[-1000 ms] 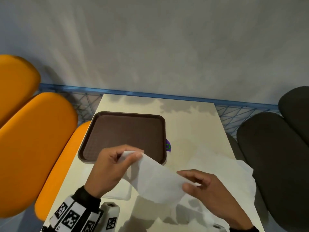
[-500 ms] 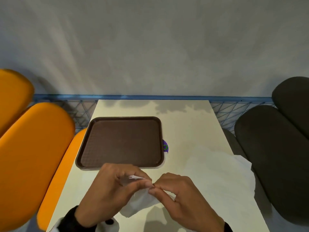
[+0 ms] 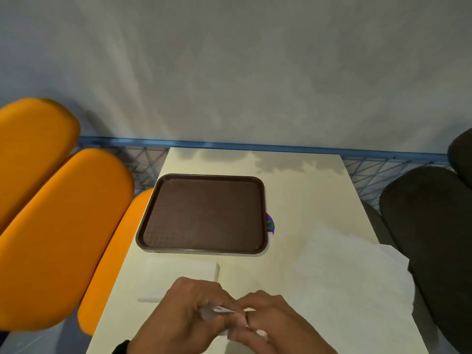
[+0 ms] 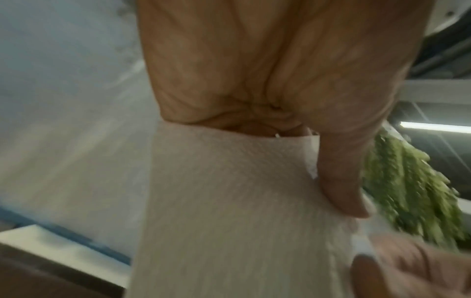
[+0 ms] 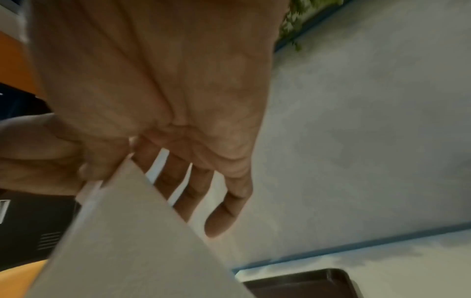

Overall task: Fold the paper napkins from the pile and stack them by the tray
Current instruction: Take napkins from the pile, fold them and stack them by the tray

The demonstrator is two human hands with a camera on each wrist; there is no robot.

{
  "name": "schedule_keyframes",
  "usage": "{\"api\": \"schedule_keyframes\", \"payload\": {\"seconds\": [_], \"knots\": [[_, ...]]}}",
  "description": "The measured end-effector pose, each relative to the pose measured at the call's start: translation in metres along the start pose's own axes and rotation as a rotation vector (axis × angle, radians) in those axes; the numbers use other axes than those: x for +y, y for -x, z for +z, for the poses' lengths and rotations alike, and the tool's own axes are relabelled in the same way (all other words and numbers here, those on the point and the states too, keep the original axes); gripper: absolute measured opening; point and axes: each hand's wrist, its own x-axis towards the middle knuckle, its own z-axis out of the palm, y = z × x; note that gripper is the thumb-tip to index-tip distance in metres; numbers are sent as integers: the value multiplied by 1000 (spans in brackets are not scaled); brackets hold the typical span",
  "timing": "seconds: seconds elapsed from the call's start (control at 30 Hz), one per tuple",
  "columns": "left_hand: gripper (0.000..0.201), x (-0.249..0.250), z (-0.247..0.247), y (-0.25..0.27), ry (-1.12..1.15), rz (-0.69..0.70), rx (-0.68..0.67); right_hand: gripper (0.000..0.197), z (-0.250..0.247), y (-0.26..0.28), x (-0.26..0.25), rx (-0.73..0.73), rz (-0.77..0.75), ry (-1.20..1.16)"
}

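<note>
A brown tray (image 3: 204,215) lies on the cream table (image 3: 306,195). Just in front of it sits a low stack of folded white napkins (image 3: 178,279). The loose pile of unfolded napkins (image 3: 344,277) spreads over the table's right side. At the near edge my left hand (image 3: 194,310) and right hand (image 3: 258,315) meet, both pinching one white napkin (image 3: 217,309) doubled over between them. In the left wrist view the napkin (image 4: 229,201) hangs from under my thumb (image 4: 341,181). In the right wrist view my fingers (image 5: 224,211) lie behind the napkin (image 5: 127,242).
Orange seats (image 3: 63,226) flank the table on the left and dark seats (image 3: 429,226) on the right. A blue wire rail (image 3: 255,145) runs along the far edge below a grey wall. A small purple item (image 3: 270,224) peeks out at the tray's right rim.
My hands, apart with the napkin spread between them a second ago, have come together and doubled the napkin over. They now sit lower in view, uncovering the folded stack.
</note>
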Motion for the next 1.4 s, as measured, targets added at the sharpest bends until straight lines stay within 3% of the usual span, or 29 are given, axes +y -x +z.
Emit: {"api": "schedule_keyframes", "payload": {"seconds": [0.03,0.1,0.17,0.2,0.27,0.3,0.33,0.4,0.53,0.63,0.8,1.0,1.2,1.4], "knots": [[25,-3,-5,4,43,-2,49,61,4,-3,-1,9,-16,-1],[3,-14,-18,14,197,-47,236,57,4,-5,-2,24,10,-13],[36,-33,-30,22,344,-81,350,51,0,-7,-5,22,70,-26],[53,-42,-34,23,366,-104,297,50,-2,-10,-9,6,87,-26],[77,-51,-31,21,307,-181,41,49,-3,-17,-24,-27,109,-31],[75,-58,-27,18,273,-218,-62,49,-2,-22,-30,-31,117,-42],[61,-66,-24,15,268,-224,-98,49,0,-30,-33,-35,119,-63],[30,-84,-24,9,345,-222,-55,44,7,-49,-28,-56,144,-150],[26,-158,-32,5,611,-389,206,28,48,-82,14,-19,310,-442],[20,-222,-24,-3,572,-514,237,21,81,-106,33,158,509,-714],[17,-283,-13,-35,456,-651,325,32,111,-155,46,362,685,-773],[48,-305,-4,-48,190,-720,409,33,138,-177,61,447,805,-682],[23,-312,-1,-47,233,-745,421,23,148,-182,63,523,867,-640],[22,-313,0,-47,316,-739,463,21,152,-182,68,570,881,-615]]}}
